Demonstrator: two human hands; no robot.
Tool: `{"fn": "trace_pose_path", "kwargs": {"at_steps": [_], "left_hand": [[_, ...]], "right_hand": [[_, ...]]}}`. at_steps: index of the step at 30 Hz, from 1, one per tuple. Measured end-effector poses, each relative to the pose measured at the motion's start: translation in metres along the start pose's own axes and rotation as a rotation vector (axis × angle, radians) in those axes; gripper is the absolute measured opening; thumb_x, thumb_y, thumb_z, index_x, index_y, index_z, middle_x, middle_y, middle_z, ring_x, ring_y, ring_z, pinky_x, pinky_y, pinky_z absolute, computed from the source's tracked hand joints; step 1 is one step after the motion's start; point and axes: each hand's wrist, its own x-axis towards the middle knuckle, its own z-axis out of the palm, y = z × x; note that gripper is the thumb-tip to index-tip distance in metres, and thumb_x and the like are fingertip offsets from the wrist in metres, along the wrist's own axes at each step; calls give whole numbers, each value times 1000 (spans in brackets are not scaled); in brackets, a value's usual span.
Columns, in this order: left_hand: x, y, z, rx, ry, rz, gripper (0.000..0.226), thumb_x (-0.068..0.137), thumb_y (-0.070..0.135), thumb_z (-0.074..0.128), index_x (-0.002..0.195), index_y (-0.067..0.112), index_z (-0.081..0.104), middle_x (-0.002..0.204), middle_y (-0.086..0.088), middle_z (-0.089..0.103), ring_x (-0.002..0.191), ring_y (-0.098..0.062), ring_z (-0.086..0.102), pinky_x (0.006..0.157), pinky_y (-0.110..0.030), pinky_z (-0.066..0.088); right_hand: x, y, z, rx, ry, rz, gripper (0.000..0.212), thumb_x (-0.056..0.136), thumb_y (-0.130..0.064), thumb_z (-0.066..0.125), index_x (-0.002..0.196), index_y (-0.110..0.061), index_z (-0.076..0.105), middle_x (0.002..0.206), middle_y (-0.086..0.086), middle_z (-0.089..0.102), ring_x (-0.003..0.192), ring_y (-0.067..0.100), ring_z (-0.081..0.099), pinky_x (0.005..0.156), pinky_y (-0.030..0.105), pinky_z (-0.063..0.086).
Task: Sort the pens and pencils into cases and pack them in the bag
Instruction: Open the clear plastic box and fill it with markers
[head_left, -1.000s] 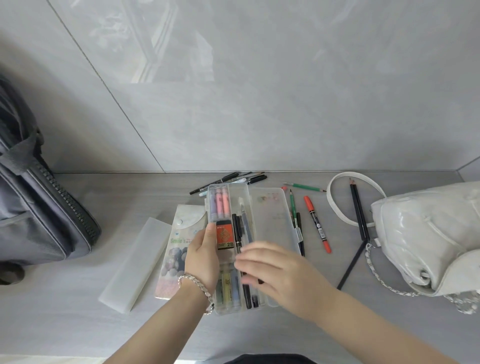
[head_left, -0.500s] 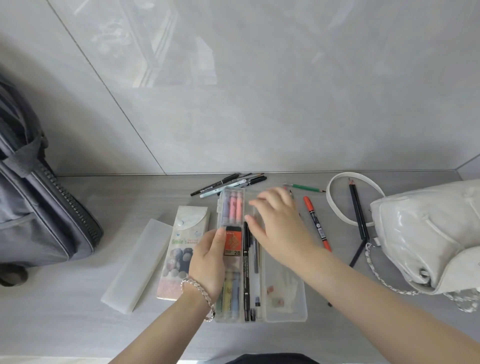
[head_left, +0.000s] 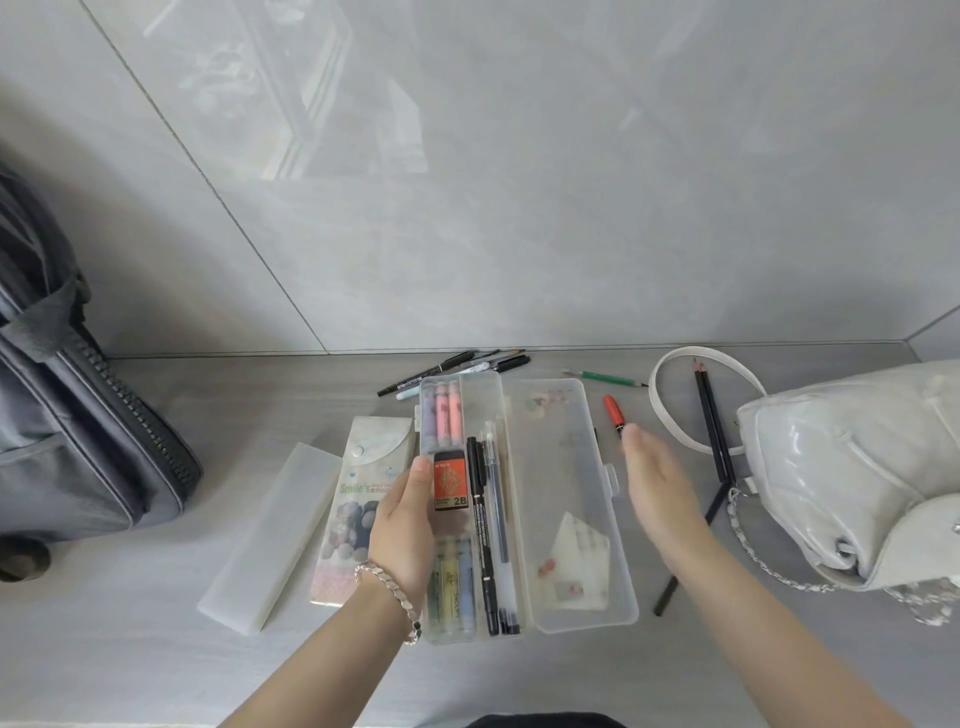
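Left hand (head_left: 402, 525) fingers hold the open clear pencil case (head_left: 566, 621); right hand (head_left: 657, 483) hovers right of it, fingers straight.

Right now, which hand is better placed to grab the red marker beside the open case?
Right. The right hand is open and empty, its fingertips right beside the red marker. The left hand is on the far side, holding the left edge of the clear case.

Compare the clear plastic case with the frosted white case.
The clear case lies open, lid flat to its right, showing pens and highlighters; the frosted case is shut, contents unseen. The left hand holds the clear case; no hand touches the frosted case. Both are long and rectangular.
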Motion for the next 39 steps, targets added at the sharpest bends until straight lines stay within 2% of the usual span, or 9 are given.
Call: {"fn": "trace_pose_path", "kwargs": {"at_steps": [5, 9, 12, 18, 22, 27, 32, 35, 39], "left_hand": [[5, -7, 3, 63, 9, -20, 46, 89, 58, 35, 113, 26, 59, 117, 0, 64, 114, -16, 54, 103, -37, 40], [7, -9, 6, 59, -3, -13, 42, 94, 49, 32, 103, 23, 64, 101, -9, 69, 86, -25, 64, 89, -41, 50], [3, -2, 8, 5, -105, -12, 45, 97, 44, 27, 107, 20, 63, 91, -5, 70, 73, -15, 68, 71, -26, 54], [-4, 0, 6, -78, -297, 2, 77, 70, 72, 40, 122, 19, 57, 127, -2, 60, 122, -19, 53, 111, -43, 34], [1, -8, 9, 102, -116, 116, 30, 88, 46, 45, 92, 22, 64, 97, -5, 70, 98, -22, 64, 93, -38, 50], [5, -8, 9, 41, -127, 107, 28, 94, 32, 43, 82, 20, 65, 79, 0, 70, 73, -10, 65, 61, -11, 52], [5, -3, 17, 179, -115, 120, 31, 89, 48, 46, 93, 20, 60, 80, 3, 63, 83, -17, 60, 84, -30, 48], [0, 7, 21, -7, -214, -28, 89, 54, 74, 57, 123, 18, 47, 110, 3, 66, 103, -14, 62, 99, -38, 46], [-2, 8, 16, -159, -248, -87, 88, 54, 68, 64, 127, 21, 46, 116, -5, 67, 102, -22, 66, 89, -45, 53]], "right_hand": [[-10, 1, -7, 650, -422, 299, 54, 96, -46, 28, 96, -10, 68, 85, 11, 73, 72, 22, 70, 69, 35, 47], [-28, -12, 11, 432, -622, 31, 20, 83, -45, 52, 90, -37, 68, 86, -13, 68, 80, 5, 65, 72, 24, 51], [-36, -15, 29, 323, -572, -51, 50, 81, -60, 49, 129, -53, 35, 125, -36, 43, 118, -11, 41, 108, 30, 29], [-48, -16, 45, 116, -446, -140, 43, 82, -33, 65, 121, -31, 47, 100, -25, 61, 85, -18, 57, 69, 1, 44], [-49, -12, 45, 133, -419, -123, 33, 79, -30, 69, 109, -30, 55, 97, -16, 67, 84, -10, 63, 65, 4, 47], [-48, -13, 39, 208, -433, -112, 24, 84, -17, 64, 102, -31, 60, 98, -8, 71, 88, 4, 68, 69, 14, 50], [-64, -24, 38, -43, -245, -285, 34, 80, -31, 68, 108, -41, 51, 98, -20, 65, 93, -3, 61, 75, 8, 42], [-72, -30, 40, -251, -235, -455, 45, 82, -39, 63, 122, -41, 44, 86, -27, 61, 87, -5, 59, 72, 12, 44], [-69, -32, 40, -179, -359, -504, 40, 88, -39, 56, 119, -58, 38, 118, -34, 54, 115, -7, 51, 96, 21, 44]]}}
